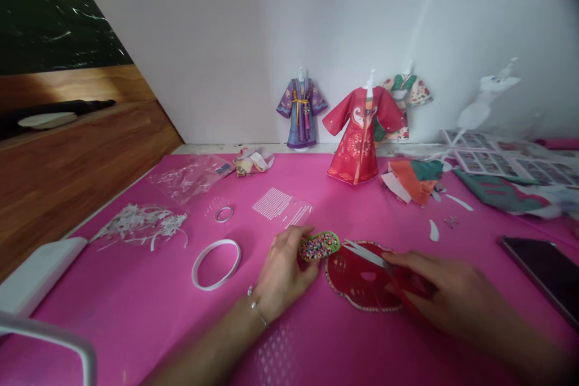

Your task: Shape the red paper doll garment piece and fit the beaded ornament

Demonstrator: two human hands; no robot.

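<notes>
My left hand (288, 265) is closed around the end of a small green oval dish (321, 245) full of multicoloured beads. In my right hand (446, 289) is a pair of scissors (367, 253), with slightly parted pale blades pointing left and what look like red handles mostly hidden by my fingers. Under the blades lies a red fabric piece (357, 289) with a scalloped, pale-trimmed edge and a small pink opening near its middle. The bead dish sits at its upper left edge.
Dressed miniature forms, including a red robe (357, 139) and a purple robe (302, 111), stand along the wall. A white ring (216, 288), a pearl sticker sheet (272, 202) and white scraps (145, 223) lie left. A phone (540, 274) rests at right.
</notes>
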